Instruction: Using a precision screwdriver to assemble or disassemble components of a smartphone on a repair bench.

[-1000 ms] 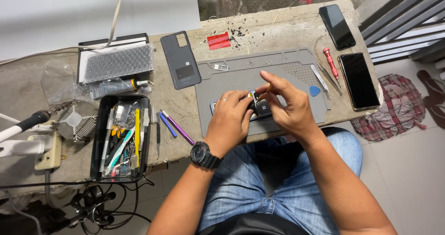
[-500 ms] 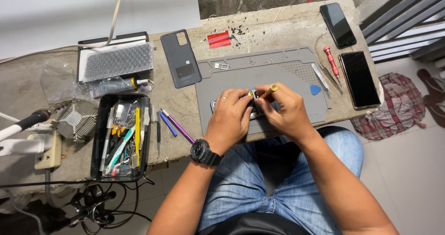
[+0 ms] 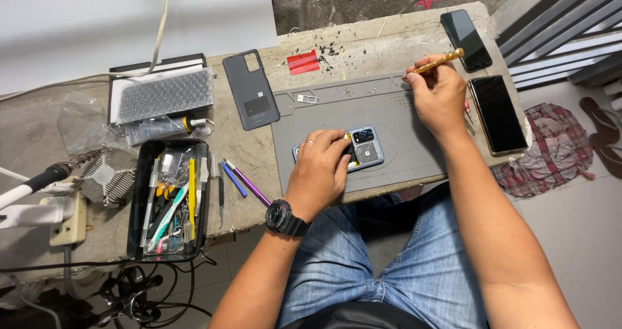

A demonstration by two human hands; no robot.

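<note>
Nearest, at the worktop (image 3: pixel 389 34) front edge, a black tray (image 3: pixel 137 199) holds tweezers, picks and other small tools. Beyond it, the left hand (image 3: pixel 321 167) presses down on an opened phone (image 3: pixel 363 149) lying on the grey mat (image 3: pixel 402 118), its grip closed over the phone's left part. Farther back, the right hand (image 3: pixel 439 92) pinches a gold-handled screwdriver (image 3: pixel 440 60), lifted above the mat's right corner

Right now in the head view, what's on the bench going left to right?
Finned heatsink → black tool tray → blue and purple pens → dark grey phone back cover → left hand on the opened phone → right hand holding a gold screwdriver → black phone.
</note>
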